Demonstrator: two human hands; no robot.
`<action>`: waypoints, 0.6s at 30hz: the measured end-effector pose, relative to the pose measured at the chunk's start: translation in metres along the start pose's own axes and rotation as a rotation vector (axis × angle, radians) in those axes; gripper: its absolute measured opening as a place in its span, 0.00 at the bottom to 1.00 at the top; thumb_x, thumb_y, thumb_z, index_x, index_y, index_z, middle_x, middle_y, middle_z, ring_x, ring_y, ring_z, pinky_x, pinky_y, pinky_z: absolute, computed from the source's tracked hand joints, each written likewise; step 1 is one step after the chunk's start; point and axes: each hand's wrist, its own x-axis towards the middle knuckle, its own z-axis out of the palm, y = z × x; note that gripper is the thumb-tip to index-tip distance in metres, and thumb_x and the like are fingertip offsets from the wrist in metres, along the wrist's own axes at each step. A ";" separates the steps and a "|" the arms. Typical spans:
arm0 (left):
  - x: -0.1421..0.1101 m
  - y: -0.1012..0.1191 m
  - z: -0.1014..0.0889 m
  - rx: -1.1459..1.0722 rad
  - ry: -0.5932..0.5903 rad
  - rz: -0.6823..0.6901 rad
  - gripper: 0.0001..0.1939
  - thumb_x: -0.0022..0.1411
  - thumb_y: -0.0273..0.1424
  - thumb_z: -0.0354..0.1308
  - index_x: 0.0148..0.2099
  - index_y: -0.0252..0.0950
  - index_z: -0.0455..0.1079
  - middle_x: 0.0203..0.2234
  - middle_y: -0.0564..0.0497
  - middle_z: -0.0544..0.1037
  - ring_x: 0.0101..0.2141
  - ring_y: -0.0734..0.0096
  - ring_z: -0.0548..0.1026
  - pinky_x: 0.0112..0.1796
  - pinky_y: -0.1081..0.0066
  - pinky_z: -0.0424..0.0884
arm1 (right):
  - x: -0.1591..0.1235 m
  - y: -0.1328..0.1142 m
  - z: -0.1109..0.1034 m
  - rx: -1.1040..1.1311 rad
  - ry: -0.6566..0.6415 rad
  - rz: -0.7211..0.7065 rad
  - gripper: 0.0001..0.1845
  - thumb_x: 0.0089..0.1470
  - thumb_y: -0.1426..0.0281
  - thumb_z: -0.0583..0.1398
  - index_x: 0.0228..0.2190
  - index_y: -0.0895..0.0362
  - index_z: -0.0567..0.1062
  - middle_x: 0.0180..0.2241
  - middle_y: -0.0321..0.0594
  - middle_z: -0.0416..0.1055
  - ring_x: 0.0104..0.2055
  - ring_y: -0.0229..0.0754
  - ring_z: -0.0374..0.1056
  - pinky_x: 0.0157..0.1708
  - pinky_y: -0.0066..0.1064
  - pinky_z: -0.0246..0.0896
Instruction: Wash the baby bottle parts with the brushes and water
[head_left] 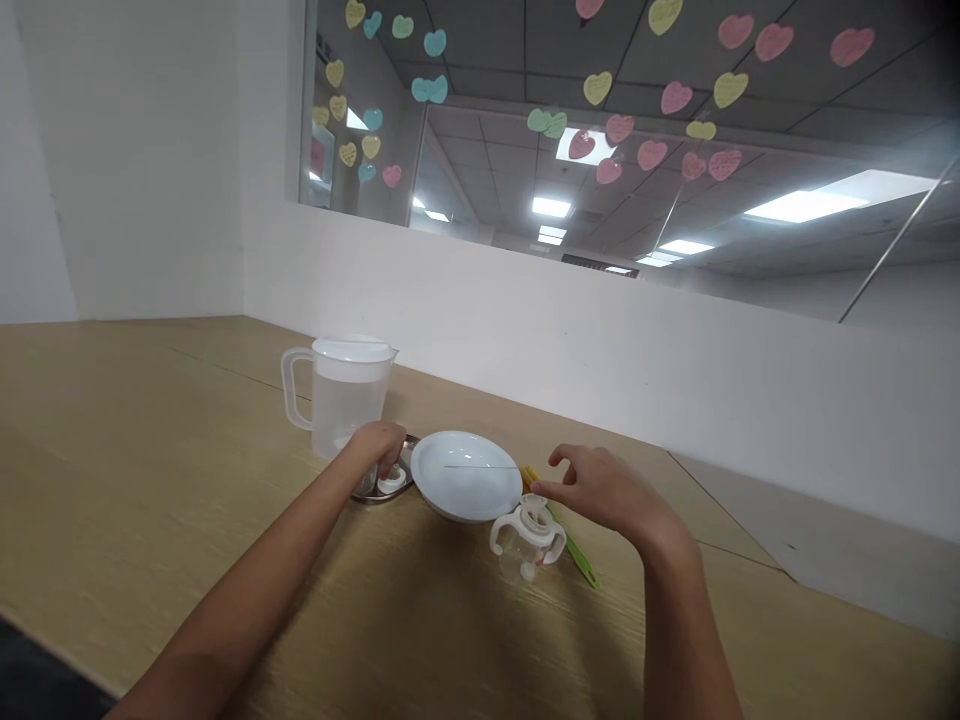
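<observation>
Clear plastic sippy cup with white twin handles at 1 o'clock, just below right hand, fingers spread wide. Left hand curled narrow over steel tray at 11 o'clock; grip unclear. White round plate between hands. Lidded clear plastic jug behind left hand. Flat green plastic strip beside cup. Light wood table ends at white wall, 12 o'clock.

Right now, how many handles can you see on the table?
3: the jug's handle, then the sippy cup's left handle and its right handle, beside the plate. More could be hidden.
</observation>
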 end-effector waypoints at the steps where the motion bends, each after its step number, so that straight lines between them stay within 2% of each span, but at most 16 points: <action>1: -0.001 0.002 0.000 0.031 -0.021 -0.036 0.14 0.24 0.24 0.69 0.21 0.33 0.73 0.18 0.47 0.76 0.26 0.58 0.74 0.30 0.66 0.69 | 0.000 0.000 0.000 0.001 0.000 -0.002 0.23 0.46 0.57 0.58 0.41 0.58 0.71 0.33 0.44 0.72 0.33 0.45 0.67 0.26 0.31 0.53; 3: -0.004 0.007 -0.002 0.085 -0.056 -0.088 0.11 0.28 0.24 0.68 0.22 0.33 0.73 0.23 0.45 0.78 0.28 0.57 0.74 0.31 0.66 0.69 | 0.000 0.000 0.000 0.006 0.000 -0.003 0.23 0.46 0.57 0.57 0.41 0.58 0.71 0.33 0.44 0.72 0.33 0.45 0.67 0.26 0.31 0.53; 6: -0.010 0.015 -0.004 0.121 -0.072 -0.096 0.11 0.33 0.26 0.67 0.25 0.33 0.75 0.29 0.42 0.79 0.31 0.56 0.75 0.33 0.66 0.70 | 0.000 0.000 0.000 0.007 0.003 -0.002 0.22 0.46 0.57 0.57 0.41 0.57 0.71 0.33 0.43 0.72 0.33 0.45 0.67 0.27 0.31 0.54; 12: -0.014 0.029 -0.002 0.178 -0.044 -0.120 0.16 0.34 0.27 0.68 0.32 0.32 0.76 0.35 0.37 0.78 0.36 0.49 0.75 0.36 0.62 0.70 | 0.000 0.001 0.000 0.013 0.006 -0.009 0.23 0.46 0.57 0.58 0.41 0.58 0.71 0.33 0.44 0.73 0.33 0.44 0.67 0.27 0.30 0.53; 18: -0.008 0.030 0.000 0.211 -0.049 -0.116 0.24 0.33 0.27 0.68 0.39 0.35 0.75 0.38 0.40 0.77 0.38 0.52 0.75 0.37 0.66 0.71 | -0.001 -0.001 0.000 0.010 0.019 -0.019 0.23 0.47 0.57 0.57 0.41 0.58 0.71 0.32 0.44 0.73 0.33 0.44 0.67 0.27 0.30 0.54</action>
